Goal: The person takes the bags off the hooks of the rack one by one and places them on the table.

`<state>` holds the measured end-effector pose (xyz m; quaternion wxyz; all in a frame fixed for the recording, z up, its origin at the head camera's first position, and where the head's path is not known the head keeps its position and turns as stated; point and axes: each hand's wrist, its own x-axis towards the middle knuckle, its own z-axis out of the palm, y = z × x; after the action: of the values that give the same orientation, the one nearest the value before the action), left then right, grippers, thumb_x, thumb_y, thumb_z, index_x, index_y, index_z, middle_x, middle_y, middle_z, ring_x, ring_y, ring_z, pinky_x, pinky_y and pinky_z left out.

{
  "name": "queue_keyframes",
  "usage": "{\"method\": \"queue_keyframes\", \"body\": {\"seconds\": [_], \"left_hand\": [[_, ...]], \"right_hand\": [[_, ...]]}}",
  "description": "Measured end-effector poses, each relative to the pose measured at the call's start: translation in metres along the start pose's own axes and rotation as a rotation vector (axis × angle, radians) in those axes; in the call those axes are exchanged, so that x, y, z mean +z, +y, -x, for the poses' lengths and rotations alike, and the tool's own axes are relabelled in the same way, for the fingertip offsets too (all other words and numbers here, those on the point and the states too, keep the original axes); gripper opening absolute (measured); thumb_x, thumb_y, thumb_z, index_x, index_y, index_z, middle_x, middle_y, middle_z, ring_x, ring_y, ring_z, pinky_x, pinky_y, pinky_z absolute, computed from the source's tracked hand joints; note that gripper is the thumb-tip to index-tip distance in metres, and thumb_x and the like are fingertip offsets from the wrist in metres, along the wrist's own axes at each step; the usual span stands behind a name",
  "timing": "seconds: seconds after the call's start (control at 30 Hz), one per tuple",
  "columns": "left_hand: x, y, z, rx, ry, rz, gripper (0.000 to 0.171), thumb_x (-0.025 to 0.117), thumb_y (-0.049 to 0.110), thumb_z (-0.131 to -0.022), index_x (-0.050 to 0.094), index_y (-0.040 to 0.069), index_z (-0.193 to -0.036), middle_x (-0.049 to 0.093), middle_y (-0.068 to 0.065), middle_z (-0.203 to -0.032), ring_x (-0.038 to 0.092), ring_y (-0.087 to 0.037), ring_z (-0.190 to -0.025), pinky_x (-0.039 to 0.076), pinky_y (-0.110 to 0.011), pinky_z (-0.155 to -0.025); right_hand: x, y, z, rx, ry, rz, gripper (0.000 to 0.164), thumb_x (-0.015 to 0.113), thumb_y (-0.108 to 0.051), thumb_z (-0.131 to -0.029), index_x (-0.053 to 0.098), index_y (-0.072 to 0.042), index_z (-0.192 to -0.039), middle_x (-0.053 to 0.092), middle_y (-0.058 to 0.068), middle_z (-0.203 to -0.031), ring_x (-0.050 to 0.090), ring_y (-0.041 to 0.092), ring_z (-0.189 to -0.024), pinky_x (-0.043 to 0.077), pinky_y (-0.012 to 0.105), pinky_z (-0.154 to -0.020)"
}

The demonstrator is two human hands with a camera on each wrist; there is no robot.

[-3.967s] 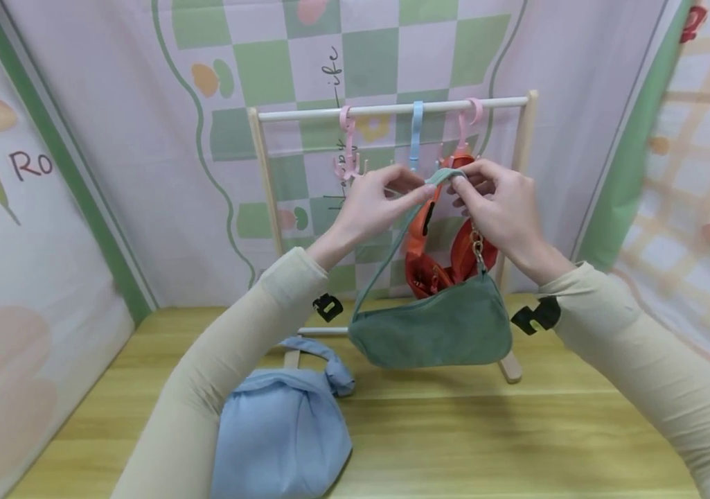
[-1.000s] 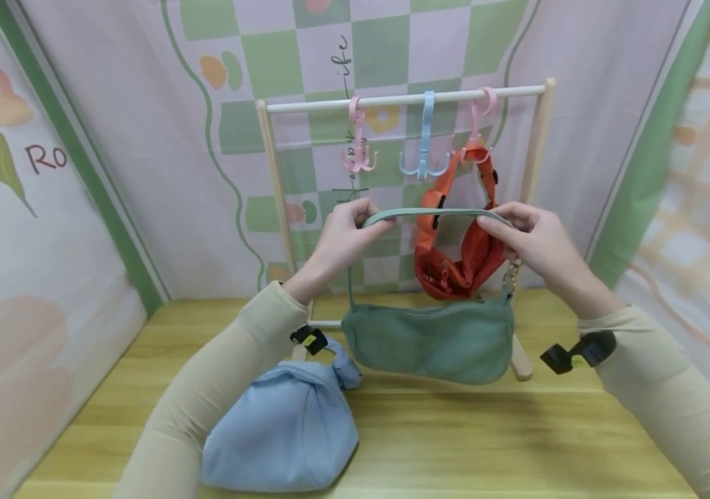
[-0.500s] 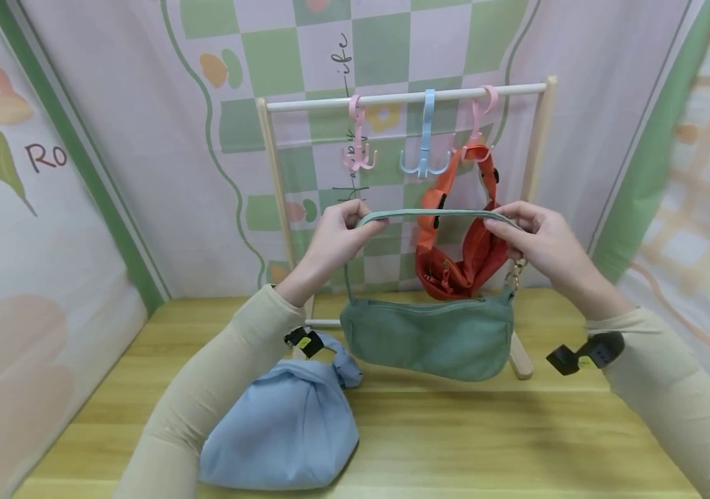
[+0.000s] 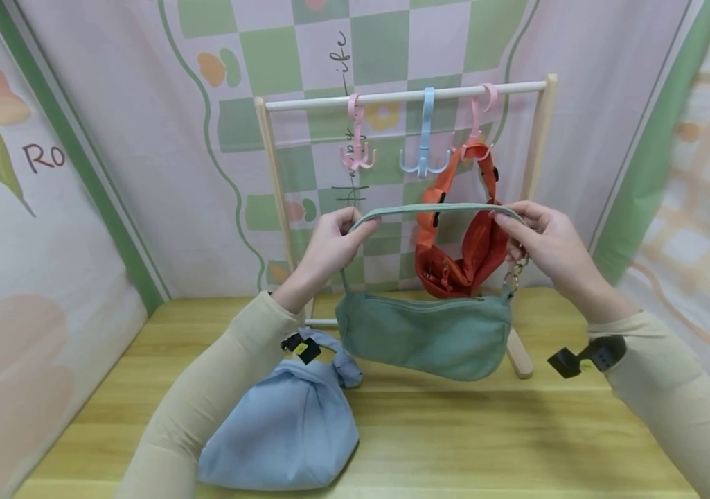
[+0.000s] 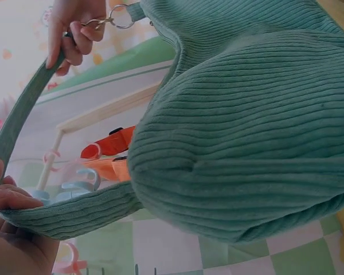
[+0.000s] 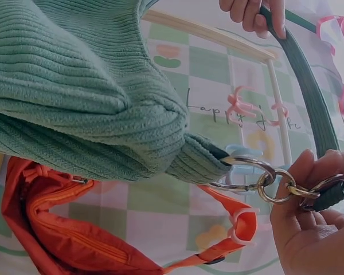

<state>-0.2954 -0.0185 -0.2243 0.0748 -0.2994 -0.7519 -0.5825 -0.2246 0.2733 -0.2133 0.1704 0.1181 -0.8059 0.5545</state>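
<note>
left hand [image 4: 327,246] and right hand [image 4: 555,246], fingers [image 5: 14,199] curled, pinch a green corduroy shoulder bag [image 4: 423,337] by its strap [image 4: 436,208] (blue handbag [image 4: 282,430] on the counter [image 4: 448,436]).

A yellowish wood-grain table [image 4: 454,436] stands between 3 pale printed cloth walls [image 4: 37,263], the back wall [image 4: 386,48] green-checked.

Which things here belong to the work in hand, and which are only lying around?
Apparently in the work:
green bag
its strap, held in the fingers of the left hand and right hand

Around it, not held:
blue bag on the table
red bag hanging from a pink hook
blue hook on the rack
</note>
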Motion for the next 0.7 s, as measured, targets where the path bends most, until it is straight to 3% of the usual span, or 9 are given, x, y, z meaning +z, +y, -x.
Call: {"method": "queue_keyframes", "body": {"seconds": [0.33, 0.7], "left_hand": [[-0.003, 0.019, 0.013, -0.042, 0.010, 0.049, 0.030, 0.056, 0.026, -0.086, 0.046, 0.008, -0.066, 0.032, 0.002, -0.044, 0.028, -0.010, -0.035, 0.022, -0.025, -0.036], [-0.007, -0.011, 0.005, -0.052, 0.020, 0.073, 0.036, 0.059, 0.038, -0.083, 0.047, 0.007, -0.068, 0.036, -0.001, -0.047, 0.034, -0.014, -0.040, 0.031, -0.025, -0.039]], "right_hand": [[0.002, 0.003, 0.002, 0.050, 0.012, 0.097, 0.035, 0.051, -0.039, -0.086, 0.059, -0.006, -0.094, 0.040, -0.006, -0.053, 0.041, 0.008, -0.047, 0.041, 0.025, -0.045], [0.003, 0.011, 0.003, 0.100, 0.005, 0.138, 0.032, 0.054, -0.044, -0.083, 0.055, -0.012, -0.084, 0.034, -0.006, -0.048, 0.033, 0.011, -0.043, 0.031, 0.033, -0.040]]}}
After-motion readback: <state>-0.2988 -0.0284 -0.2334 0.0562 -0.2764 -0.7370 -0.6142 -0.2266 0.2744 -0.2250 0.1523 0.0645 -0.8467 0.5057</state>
